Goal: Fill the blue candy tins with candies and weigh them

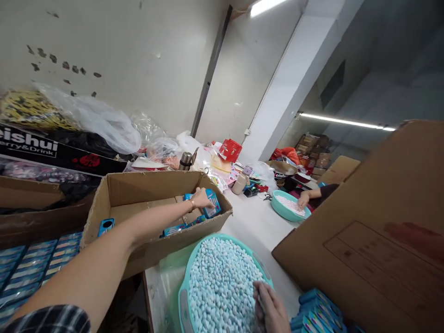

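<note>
My left hand [201, 199] reaches into an open brown cardboard carton [132, 185] and has its fingers closed on a small blue printed box [212, 203] at the carton's right end. Several similar blue boxes [175, 229] lie on the carton's floor near it. In front of me stands a turquoise basin [184, 282] filled with small pale blue and white pebble-like pieces [222, 277]. At the basin's right side is my right hand [272, 305], its fingers curled together over the pieces; what they hold, if anything, is hidden.
Blue boxes [317, 312] are stacked at lower right beside a tall carton [374, 231]. Rows of blue boxes [34, 268] fill the lower left. Across the table [249, 222], another person's hand [304, 199] reaches into a second turquoise basin [287, 213]. A thermos [186, 161] and plastic bags stand behind.
</note>
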`<state>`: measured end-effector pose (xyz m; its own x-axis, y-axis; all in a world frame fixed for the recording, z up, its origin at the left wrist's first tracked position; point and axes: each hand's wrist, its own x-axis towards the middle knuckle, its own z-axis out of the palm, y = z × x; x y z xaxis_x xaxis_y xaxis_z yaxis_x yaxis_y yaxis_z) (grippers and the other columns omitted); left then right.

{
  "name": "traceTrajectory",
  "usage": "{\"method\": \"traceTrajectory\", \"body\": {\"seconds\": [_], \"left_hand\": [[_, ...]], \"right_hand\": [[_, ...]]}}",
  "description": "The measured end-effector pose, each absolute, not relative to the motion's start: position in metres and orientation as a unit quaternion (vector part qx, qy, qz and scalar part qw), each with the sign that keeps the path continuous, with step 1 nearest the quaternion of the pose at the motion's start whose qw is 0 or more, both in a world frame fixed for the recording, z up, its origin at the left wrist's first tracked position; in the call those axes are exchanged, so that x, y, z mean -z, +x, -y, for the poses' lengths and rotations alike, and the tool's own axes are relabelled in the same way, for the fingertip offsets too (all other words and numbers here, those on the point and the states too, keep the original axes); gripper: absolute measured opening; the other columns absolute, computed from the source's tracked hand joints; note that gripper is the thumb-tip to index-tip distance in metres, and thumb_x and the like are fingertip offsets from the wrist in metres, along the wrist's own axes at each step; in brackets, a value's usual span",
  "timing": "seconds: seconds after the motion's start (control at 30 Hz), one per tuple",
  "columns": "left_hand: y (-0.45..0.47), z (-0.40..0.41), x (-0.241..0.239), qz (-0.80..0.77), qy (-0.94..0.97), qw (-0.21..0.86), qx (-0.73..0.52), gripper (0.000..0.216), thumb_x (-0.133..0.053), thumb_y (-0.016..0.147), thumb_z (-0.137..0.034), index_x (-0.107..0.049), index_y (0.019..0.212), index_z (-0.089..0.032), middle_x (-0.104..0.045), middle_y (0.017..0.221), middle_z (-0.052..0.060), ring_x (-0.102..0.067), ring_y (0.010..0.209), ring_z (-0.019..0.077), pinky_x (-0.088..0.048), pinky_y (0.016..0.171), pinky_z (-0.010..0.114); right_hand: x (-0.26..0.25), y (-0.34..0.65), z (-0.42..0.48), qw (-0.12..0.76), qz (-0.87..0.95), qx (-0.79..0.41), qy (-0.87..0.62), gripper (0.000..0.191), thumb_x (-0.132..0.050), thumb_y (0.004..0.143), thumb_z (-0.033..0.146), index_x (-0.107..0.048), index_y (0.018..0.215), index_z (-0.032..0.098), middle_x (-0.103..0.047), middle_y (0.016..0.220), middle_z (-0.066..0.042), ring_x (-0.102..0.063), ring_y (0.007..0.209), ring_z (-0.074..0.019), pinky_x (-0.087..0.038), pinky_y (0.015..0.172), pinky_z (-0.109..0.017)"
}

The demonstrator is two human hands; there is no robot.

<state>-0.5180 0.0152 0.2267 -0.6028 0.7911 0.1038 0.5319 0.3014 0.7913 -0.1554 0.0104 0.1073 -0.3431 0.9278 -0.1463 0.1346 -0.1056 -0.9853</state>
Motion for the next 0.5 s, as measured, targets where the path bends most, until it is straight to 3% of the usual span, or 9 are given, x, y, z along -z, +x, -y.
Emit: {"method": "traceTrajectory", "body": {"seconds": [0.1, 0.17, 0.23, 0.37, 0.5], "left_hand": [[-0.503, 0.03, -0.257, -0.756, 0.49, 0.055, -0.43, 0.095, -0.089, 0.049, -0.035, -0.047, 0.131, -0.013, -0.047, 0.129, 0.014, -0.048, 0.122, 0.0316, -0.038, 0.107, 0.043], [-0.481, 0.07, -0.275, -0.689, 0.556, -0.008, -0.465, 0.094, -0.087, 0.054, -0.037, -0.043, 0.135, -0.016, -0.047, 0.128, 0.012, -0.047, 0.122, 0.0296, -0.037, 0.109, 0.044], [-0.448, 0.112, -0.286, -0.596, 0.6, -0.02, -0.533, 0.083, -0.087, 0.057, -0.033, -0.05, 0.13, -0.019, -0.05, 0.125, 0.011, -0.048, 0.12, 0.0299, -0.037, 0.109, 0.047], [-0.376, 0.185, -0.28, -0.438, 0.483, 0.194, -0.733, 0.067, -0.087, 0.048, -0.006, -0.067, 0.111, -0.016, -0.058, 0.121, 0.012, -0.043, 0.129, 0.0334, -0.036, 0.112, 0.039], [-0.314, 0.215, -0.241, -0.349, 0.298, 0.334, -0.823, 0.065, -0.077, 0.052, 0.008, -0.065, 0.111, -0.018, -0.063, 0.119, 0.009, -0.05, 0.126, 0.0313, -0.048, 0.096, 0.029]], "right_hand": [[-0.113, -0.179, -0.006, 0.34, 0.688, -0.495, -0.408, 0.043, -0.062, 0.076, 0.058, -0.072, 0.094, 0.02, -0.071, 0.097, -0.008, -0.067, 0.084, -0.024, -0.054, 0.072, -0.035], [-0.117, -0.19, -0.005, 0.33, 0.758, -0.429, -0.363, 0.038, -0.059, 0.08, 0.052, -0.074, 0.095, 0.02, -0.071, 0.106, -0.01, -0.062, 0.106, -0.0291, -0.047, 0.096, -0.042], [-0.123, -0.193, -0.001, 0.333, 0.792, -0.387, -0.336, 0.036, -0.058, 0.082, 0.05, -0.075, 0.097, 0.021, -0.07, 0.11, -0.011, -0.058, 0.113, -0.0312, -0.038, 0.107, -0.049], [-0.14, -0.177, 0.026, 0.4, 0.724, -0.476, -0.301, 0.047, -0.057, 0.086, 0.056, -0.066, 0.119, 0.023, -0.062, 0.129, -0.012, -0.051, 0.126, -0.0298, -0.033, 0.111, -0.05], [-0.157, -0.141, 0.078, 0.47, 0.587, -0.632, -0.189, 0.07, -0.045, 0.086, 0.072, -0.045, 0.141, 0.029, -0.052, 0.142, -0.012, -0.049, 0.131, -0.0285, -0.042, 0.105, -0.049]]}}
